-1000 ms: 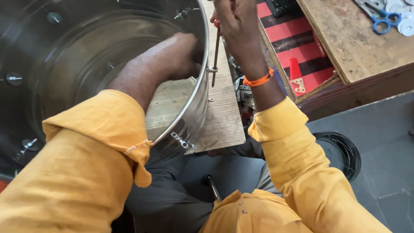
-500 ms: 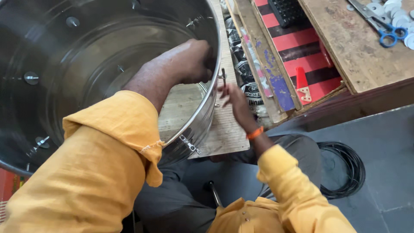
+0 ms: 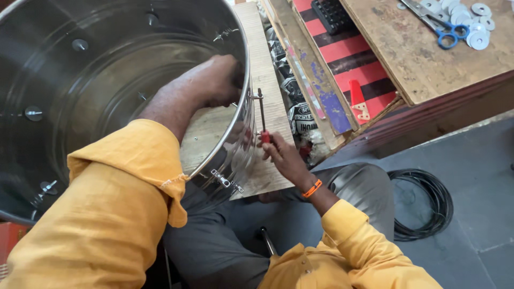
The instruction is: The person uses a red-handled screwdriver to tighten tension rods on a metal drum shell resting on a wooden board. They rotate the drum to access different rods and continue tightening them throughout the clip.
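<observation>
Here the left hand [image 3: 214, 80] reached inside the large steel drum [image 3: 107, 64], its fingers curled against the inner wall just under the rim; whether they pinched a nut or only pressed on the metal could not be told, since the wall hid the fingertips. Directly across that wall, on the outside, the right hand [image 3: 284, 158] gripped the red handle of a screwdriver [image 3: 262, 115], fingers wrapped firmly round it. The tool's long axis ran almost parallel to the drum's wall, shaft pointing away from the person, its tip up at a small metal bracket [image 3: 258, 97] fixed by the rim. So the fastening point lay between the two hands, the left nearer to it from within, the right below it along the shaft. The drum lay on its side on a wooden board [image 3: 267, 59] over the person's lap. To the right, well apart, a worktop [image 3: 417, 59] carried blue-handled scissors [image 3: 447, 35] and washers [image 3: 474, 24], and a black cable coil [image 3: 423, 203] lay on the floor.
</observation>
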